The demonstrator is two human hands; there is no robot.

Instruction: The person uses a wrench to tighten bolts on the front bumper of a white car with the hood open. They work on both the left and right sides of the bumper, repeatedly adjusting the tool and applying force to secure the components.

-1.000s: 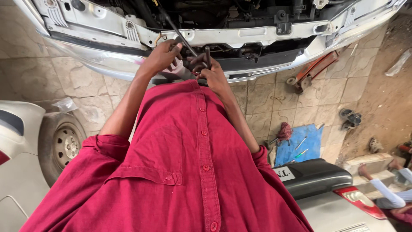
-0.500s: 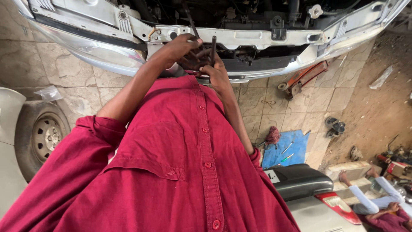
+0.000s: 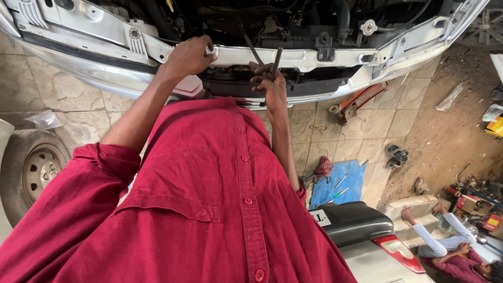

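A car front with its bumper off fills the top of the view, crossed by a white crossmember (image 3: 314, 55). My left hand (image 3: 191, 55) rests on the left part of that crossmember, fingers curled over its edge near a small bolt. My right hand (image 3: 268, 84) is raised just below the crossmember's middle and grips dark pliers (image 3: 276, 58) whose handles point up toward the engine bay. A thin dark rod (image 3: 250, 44) slants up beside the pliers. My red shirt (image 3: 220, 199) covers the lower half of the view.
A wheel (image 3: 36, 167) lies on the tiled floor at left. An orange floor jack (image 3: 359, 99) sits under the car's right side. A blue cloth (image 3: 340, 183) holds hand tools, with sandals (image 3: 396, 153) nearby. Another vehicle's rear (image 3: 361, 230) and a seated person (image 3: 450, 246) are at lower right.
My hands were together at the crossmember's middle; my left hand has moved off to the left and now rests on the crossmember. My right hand keeps the pliers.
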